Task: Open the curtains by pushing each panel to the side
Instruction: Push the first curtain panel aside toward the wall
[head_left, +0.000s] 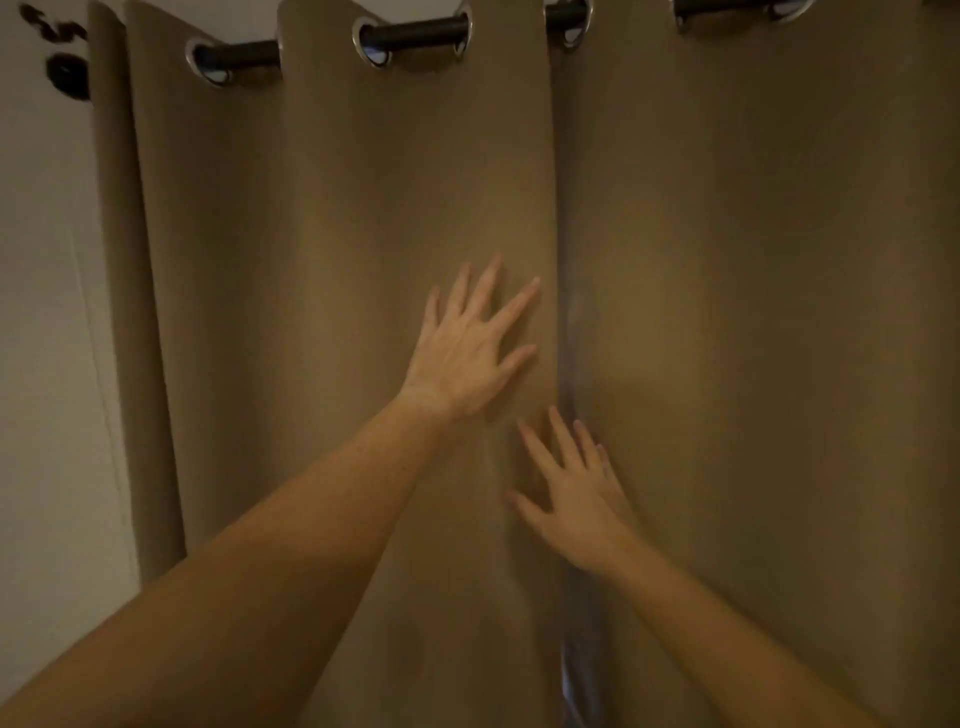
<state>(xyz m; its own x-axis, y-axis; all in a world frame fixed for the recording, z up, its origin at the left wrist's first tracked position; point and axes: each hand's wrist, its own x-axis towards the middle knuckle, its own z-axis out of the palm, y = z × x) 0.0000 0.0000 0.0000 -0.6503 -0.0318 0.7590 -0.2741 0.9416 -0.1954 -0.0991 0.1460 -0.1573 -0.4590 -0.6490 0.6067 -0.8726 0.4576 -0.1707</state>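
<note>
Two brown curtain panels hang by metal eyelets from a dark rod (415, 32). The left panel (311, 260) and the right panel (753, 260) meet at a narrow seam (569, 332) where a thin strip of pale light shows. My left hand (467, 353) lies flat with spread fingers on the left panel, just left of the seam. My right hand (571, 493) is lower, fingers apart, at the seam, with its fingertips by the right panel's edge. Neither hand grips the cloth.
A pale wall (47, 364) borders the left panel's outer edge. A dark object (65, 73) is on that wall near the top left corner. The room is dim.
</note>
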